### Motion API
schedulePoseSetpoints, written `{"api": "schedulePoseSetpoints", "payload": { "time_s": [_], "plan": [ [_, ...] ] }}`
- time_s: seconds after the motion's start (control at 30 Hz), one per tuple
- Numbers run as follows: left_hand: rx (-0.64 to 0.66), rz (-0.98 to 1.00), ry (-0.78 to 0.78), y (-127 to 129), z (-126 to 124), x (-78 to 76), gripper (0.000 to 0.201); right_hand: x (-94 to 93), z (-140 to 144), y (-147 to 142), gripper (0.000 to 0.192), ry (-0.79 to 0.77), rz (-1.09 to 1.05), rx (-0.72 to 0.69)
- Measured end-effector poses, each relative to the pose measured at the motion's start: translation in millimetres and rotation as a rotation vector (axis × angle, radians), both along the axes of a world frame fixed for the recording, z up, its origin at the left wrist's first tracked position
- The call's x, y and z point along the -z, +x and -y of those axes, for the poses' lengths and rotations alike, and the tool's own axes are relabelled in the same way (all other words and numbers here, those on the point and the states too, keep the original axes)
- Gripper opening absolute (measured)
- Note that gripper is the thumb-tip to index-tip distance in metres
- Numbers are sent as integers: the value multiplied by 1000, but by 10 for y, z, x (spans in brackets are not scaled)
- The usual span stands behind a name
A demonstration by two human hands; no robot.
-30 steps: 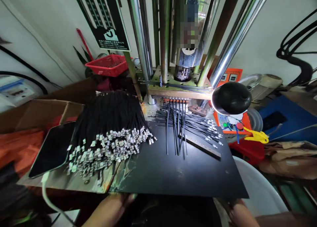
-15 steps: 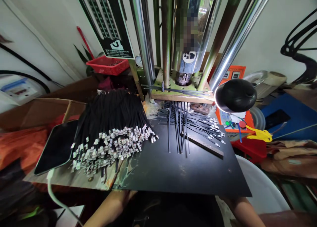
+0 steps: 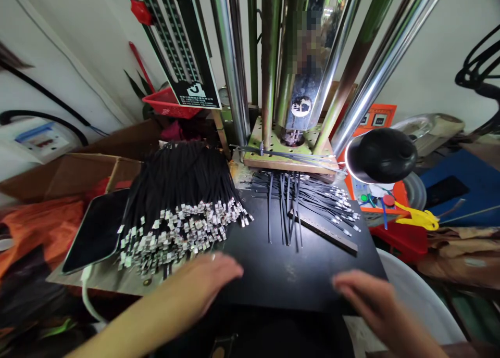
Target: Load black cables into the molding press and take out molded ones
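Two empty hands, left hand and right hand, fingers released, over the black mat near cable bundle.

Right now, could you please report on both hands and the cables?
Left hand open, by the cable pile. Right hand open, over black plate. Both empty. Loose cables untouched.

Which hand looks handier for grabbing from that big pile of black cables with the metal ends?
Probably the left hand: it hovers open just below the cable bundle, nearest its metal ends. The right hand is across the black mat, farther away.
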State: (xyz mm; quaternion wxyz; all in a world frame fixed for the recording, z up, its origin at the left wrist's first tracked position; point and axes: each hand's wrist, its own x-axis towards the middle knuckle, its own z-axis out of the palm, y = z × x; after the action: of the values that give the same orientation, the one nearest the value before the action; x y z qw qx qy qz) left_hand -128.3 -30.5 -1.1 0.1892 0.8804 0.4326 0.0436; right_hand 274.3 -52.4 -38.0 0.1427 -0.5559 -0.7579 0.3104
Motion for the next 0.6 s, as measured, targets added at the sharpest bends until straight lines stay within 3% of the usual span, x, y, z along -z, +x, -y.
{"api": "schedulePoseSetpoints", "payload": {
  "time_s": [0.1,0.17,0.23,0.33,0.43,0.53,0.6],
  "plan": [
    [60,-177,268,288,-641,-180,56,-127,-629,-153,32,392,178,95],
    [79,-293,335,441,-967,-160,46,-46,-879,-202,28,484,272,70],
    [105,-347,339,532,-1154,-98,33,69,-914,-221,22,487,252,18],
    [138,-276,349,567,-1222,-55,24,118,-688,-293,17,452,139,-82],
    [78,-67,381,516,-1176,-145,25,-62,-493,-539,14,358,95,-254],
    [-46,195,467,417,-1092,-326,28,-341,-627,-941,12,238,93,-400],
    [-156,374,495,350,-1015,-439,27,-478,-885,-1248,17,217,127,-376]
  ]
}}
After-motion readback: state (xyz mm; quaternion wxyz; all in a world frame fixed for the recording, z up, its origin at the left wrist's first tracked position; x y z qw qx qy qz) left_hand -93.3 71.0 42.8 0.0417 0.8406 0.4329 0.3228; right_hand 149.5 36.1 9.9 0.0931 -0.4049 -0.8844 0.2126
